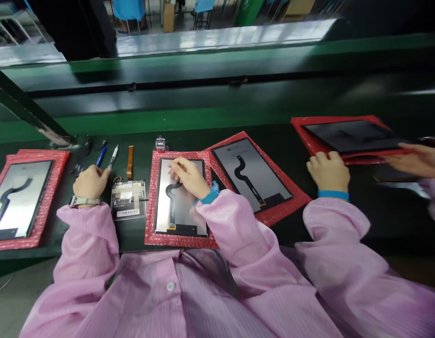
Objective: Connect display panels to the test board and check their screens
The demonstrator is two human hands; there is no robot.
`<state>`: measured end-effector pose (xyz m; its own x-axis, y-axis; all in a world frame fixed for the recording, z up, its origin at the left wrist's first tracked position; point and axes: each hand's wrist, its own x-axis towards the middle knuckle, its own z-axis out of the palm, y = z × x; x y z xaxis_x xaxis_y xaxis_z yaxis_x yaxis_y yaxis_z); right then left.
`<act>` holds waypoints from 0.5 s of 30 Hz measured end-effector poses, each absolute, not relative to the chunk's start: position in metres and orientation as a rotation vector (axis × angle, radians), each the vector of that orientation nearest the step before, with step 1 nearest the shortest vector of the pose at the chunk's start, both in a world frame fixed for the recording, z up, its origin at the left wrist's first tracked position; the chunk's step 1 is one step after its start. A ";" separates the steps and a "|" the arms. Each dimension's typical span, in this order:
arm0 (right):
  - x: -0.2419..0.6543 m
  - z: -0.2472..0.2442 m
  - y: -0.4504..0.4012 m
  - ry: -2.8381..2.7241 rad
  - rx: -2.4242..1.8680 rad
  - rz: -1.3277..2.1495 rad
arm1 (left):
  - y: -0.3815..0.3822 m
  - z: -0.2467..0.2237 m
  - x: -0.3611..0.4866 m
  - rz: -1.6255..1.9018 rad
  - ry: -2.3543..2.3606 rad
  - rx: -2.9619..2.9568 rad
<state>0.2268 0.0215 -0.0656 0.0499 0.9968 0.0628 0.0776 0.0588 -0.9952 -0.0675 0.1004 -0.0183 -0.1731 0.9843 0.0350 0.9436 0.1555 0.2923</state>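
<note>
A screen panel with a curved black flex cable lies on red bubble wrap in front of me. My right hand, with a blue band at its wrist, rests over the panel's upper part, fingertips pinched near the cable's top end; whatever they grip is hidden. On the left, my left hand, wearing a watch, is curled on the bench beside a blue marker and a white pen; what its fingers hold is hidden. Between the hands sits a small board assembly with an orange ribbon cable.
Another panel on red wrap lies far left, and one lies tilted to the right. Further right, a co-worker's hand touches a red-wrapped panel, with another hand beside it. A green post stands back left.
</note>
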 end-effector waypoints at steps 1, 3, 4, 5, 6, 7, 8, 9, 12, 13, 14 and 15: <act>0.227 -0.066 0.022 -1.254 -1.249 1.092 | 0.100 -0.018 -0.069 0.465 2.277 1.905; 0.227 -0.065 0.022 -1.255 -1.256 1.086 | 0.100 -0.016 -0.071 0.592 2.292 1.926; 0.227 -0.065 0.021 -1.256 -1.255 1.078 | 0.100 -0.016 -0.072 0.594 2.285 1.934; 0.228 -0.064 0.021 -1.257 -1.251 1.067 | 0.101 -0.016 -0.073 0.564 2.269 1.938; 0.228 -0.063 0.021 -1.259 -1.248 1.055 | 0.102 -0.016 -0.074 0.533 2.254 1.936; 0.229 -0.062 0.021 -1.259 -1.245 1.043 | 0.104 -0.017 -0.074 0.500 2.237 1.930; 0.230 -0.061 0.020 -1.258 -1.245 1.032 | 0.105 -0.018 -0.075 0.470 2.228 1.920; 0.231 -0.059 0.020 -1.253 -1.250 1.021 | 0.107 -0.019 -0.076 0.449 2.227 1.907; 0.233 -0.055 0.018 -1.242 -1.266 0.987 | 0.113 -0.017 -0.079 0.456 2.257 1.878; 0.231 -0.054 0.018 -1.247 -1.265 0.981 | 0.114 -0.014 -0.081 0.485 2.272 1.877; 0.228 -0.053 0.018 -1.255 -1.263 0.975 | 0.113 -0.010 -0.082 0.524 2.299 1.877; 0.223 -0.052 0.018 -1.267 -1.259 0.969 | 0.110 -0.005 -0.082 0.589 2.328 1.879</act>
